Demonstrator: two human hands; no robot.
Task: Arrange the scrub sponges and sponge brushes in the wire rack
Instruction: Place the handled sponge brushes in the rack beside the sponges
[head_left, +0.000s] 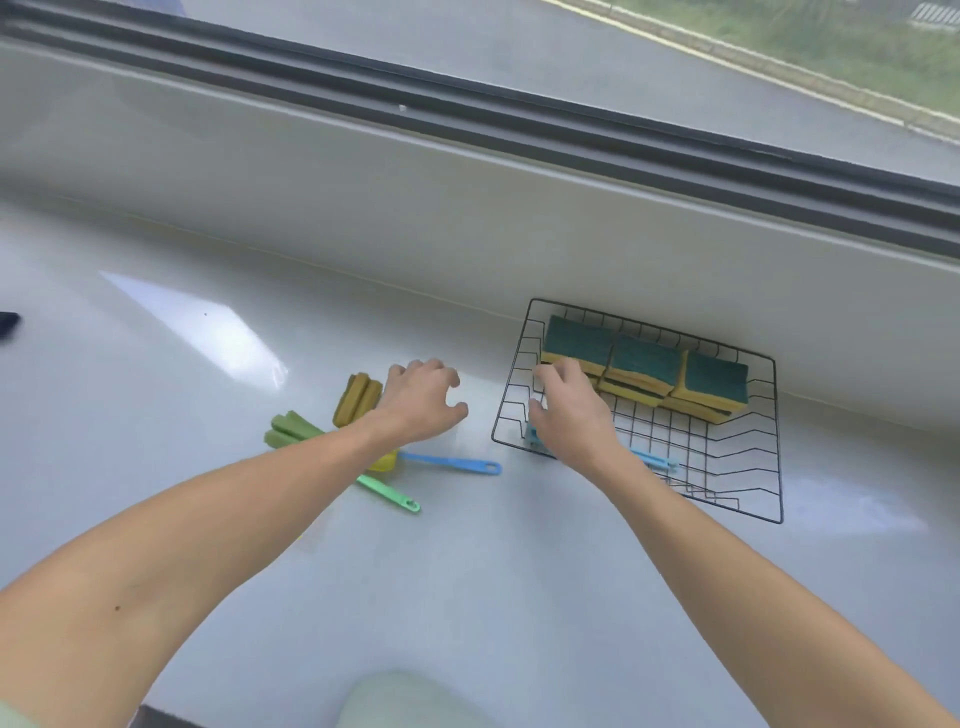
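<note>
A black wire rack (769, 441) stands on the white counter at the right, against the ledge. Yellow-and-green scrub sponges (644, 369) are lined up along its back. A blue sponge brush (655, 460) lies in the rack's front, mostly hidden under my right wrist. My right hand (571, 415) hovers over the rack's left part, fingers spread near the leftmost sponge. On the counter to the left lie a green sponge brush (389, 493), a blue-handled brush (452, 462) with a yellow head, and an olive sponge head (357, 399). My left hand (423, 400) is open just above them.
A raised white window ledge (467, 208) runs right behind the rack. A dark object (8, 322) sits at the far left edge of the counter. A pale green rounded shape (405, 696) shows at the bottom edge.
</note>
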